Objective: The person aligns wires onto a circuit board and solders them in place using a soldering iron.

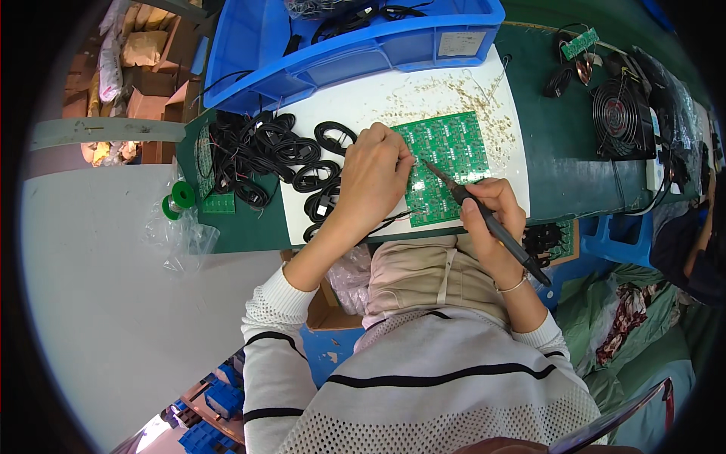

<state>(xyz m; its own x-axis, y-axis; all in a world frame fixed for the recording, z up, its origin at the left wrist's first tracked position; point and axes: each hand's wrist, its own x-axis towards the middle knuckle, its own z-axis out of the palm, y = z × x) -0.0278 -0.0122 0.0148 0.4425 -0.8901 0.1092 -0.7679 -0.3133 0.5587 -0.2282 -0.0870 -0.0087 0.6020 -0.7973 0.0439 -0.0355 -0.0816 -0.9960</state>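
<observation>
While right hand (491,208) grips soldering iron (484,216) pen-style, tip meets green circuit board (442,163) beside left hand (374,174), closed, fingers pinching something small at the joint (wire or solder, cannot tell). Risk: hot tip close to left fingertips, burn likely if either hand slips. Iron's long axis diagonal, handle near body lower right, tip pointing up-left. Board flat on white surface (340,106); black cable coils (265,151) left, blue bin (355,38) beyond.

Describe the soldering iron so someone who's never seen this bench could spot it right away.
Find the white mat below the blue bin; a green circuit board lies on it. The soldering iron is the slim dark rod in the right hand, its metal tip on the board, unlike the coiled black cables.
</observation>
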